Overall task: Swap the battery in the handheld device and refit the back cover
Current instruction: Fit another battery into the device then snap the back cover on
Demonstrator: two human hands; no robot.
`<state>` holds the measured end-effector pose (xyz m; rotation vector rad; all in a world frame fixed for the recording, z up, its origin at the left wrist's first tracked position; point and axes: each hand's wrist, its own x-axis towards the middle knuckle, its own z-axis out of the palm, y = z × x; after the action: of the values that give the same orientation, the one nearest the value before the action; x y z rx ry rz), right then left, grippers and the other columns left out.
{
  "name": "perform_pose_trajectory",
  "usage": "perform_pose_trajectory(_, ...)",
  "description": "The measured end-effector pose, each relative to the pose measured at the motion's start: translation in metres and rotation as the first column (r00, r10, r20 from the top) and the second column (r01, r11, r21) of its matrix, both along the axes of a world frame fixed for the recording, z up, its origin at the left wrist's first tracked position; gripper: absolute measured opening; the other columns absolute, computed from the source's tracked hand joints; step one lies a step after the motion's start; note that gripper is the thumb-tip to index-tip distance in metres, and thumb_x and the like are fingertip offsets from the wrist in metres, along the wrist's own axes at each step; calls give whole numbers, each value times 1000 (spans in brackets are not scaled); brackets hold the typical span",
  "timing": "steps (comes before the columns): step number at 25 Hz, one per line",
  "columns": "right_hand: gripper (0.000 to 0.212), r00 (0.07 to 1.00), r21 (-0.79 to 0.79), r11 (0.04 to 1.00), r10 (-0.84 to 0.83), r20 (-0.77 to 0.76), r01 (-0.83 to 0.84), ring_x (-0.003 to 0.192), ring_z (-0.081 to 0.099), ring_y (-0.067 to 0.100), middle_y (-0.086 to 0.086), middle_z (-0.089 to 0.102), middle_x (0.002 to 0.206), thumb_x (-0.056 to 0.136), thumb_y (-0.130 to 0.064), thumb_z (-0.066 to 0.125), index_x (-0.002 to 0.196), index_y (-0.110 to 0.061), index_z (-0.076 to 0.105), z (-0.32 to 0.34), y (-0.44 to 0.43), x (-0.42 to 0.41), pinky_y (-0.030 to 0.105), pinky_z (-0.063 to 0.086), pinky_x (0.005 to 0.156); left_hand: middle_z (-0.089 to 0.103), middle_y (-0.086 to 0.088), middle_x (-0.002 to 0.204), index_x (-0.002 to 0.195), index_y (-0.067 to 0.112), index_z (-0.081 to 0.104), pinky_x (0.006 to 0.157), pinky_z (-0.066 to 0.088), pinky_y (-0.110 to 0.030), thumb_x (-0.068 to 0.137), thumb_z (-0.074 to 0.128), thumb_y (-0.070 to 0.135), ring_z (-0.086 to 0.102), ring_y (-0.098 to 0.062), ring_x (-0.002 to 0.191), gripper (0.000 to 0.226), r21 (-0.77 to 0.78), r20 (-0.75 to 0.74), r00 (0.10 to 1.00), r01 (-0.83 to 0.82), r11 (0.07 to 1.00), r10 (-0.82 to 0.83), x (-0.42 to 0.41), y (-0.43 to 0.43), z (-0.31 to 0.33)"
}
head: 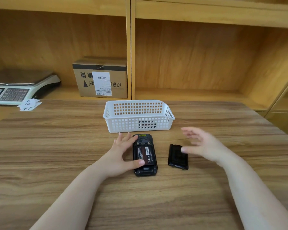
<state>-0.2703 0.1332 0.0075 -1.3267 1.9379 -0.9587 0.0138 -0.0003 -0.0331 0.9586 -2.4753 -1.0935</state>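
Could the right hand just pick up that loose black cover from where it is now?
Probably yes. The right hand hovers open right over the back cover, which lies alone on the table beside the handheld device, with nothing between them.

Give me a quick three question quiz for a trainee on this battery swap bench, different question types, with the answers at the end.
1. True or false: the back cover is fitted on the device.
2. Multiple choice: where is the left hand's thumb? A) on the basket rim; B) on the battery in the open device; C) on the scale.
3. Fill in: the cover lies on the table to the ____ of the device.

Key
1. False: it lies loose on the table, beside the device.
2. B.
3. Right, under the open right hand.
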Motion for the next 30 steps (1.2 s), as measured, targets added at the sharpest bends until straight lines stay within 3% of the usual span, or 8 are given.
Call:
perform_pose_trajectory(3,122,961,283,940,238,-141,-191,135,30,1,-26,33,144,44,-55,88,145,-53,19,-11,7,3,34,25,116,-27,12,156,152,35,-5,121,-2,-45,52,73,74,-33,-8,140,133,-11,145,989,24,1000,-23,-1,1,-1)
perform_pose_trajectory(10,108,957,120,980,185,-222,-161,137,35,5,-26,44,140,54,-46,89,139,-60,23,-26,10,5,31,24,114,-27,8,156,150,30,-18,120,-12,-37,43,68,83,-26,-12,144,147,-185,320,944,141,973,-76,-5,2,-6)
perform_pose_trajectory(14,111,987,-86,986,139,-85,-146,131,46,10,-20,46,141,51,-39,91,140,-57,26,-8,-2,22,40,30,115,-4,16,159,152,38,4,119,-7,-31,51,67,77,-14,0,141,125,-28,97,994,54,998,-51,0,3,3)
perform_pose_trajectory(17,112,972,-218,948,230,-37,-233,104,61,7,-17,44,141,50,-28,93,137,-60,30,0,-21,54,32,46,99,26,24,151,147,46,25,120,13,-29,72,73,55,9,7,143,89,-8,-156,988,-22,1000,21,2,0,6)
perform_pose_trajectory(20,109,944,-120,942,297,-140,-315,83,55,-8,-25,51,115,58,-13,89,140,-54,30,-7,-37,79,15,44,82,32,23,151,147,45,27,119,19,-31,73,73,54,18,7,143,87,-41,-161,987,-9,999,2,1,-5,-1)
perform_pose_trajectory(23,106,958,-104,955,267,-107,-278,63,50,2,-4,60,92,60,-9,88,136,-58,34,-15,-46,81,19,47,70,37,18,152,147,42,26,119,24,-34,73,68,60,25,5,142,88,-6,-190,981,-45,999,43,0,-11,-5)
perform_pose_trajectory(27,86,950,-169,935,309,-42,-312,66,49,4,-22,47,136,68,1,81,127,-51,48,-24,-49,80,19,46,67,43,16,149,145,43,32,117,27,-31,78,75,38,32,6,138,79,1,-238,967,-90,996,88,-8,-10,-2)
perform_pose_trajectory(30,82,960,-229,939,275,52,-257,71,49,14,-21,59,118,71,2,77,118,-61,53,-30,-50,82,36,49,75,52,22,137,138,42,42,112,32,-24,72,82,31,40,12,129,78,-1,-260,961,-101,995,97,-9,-8,1)
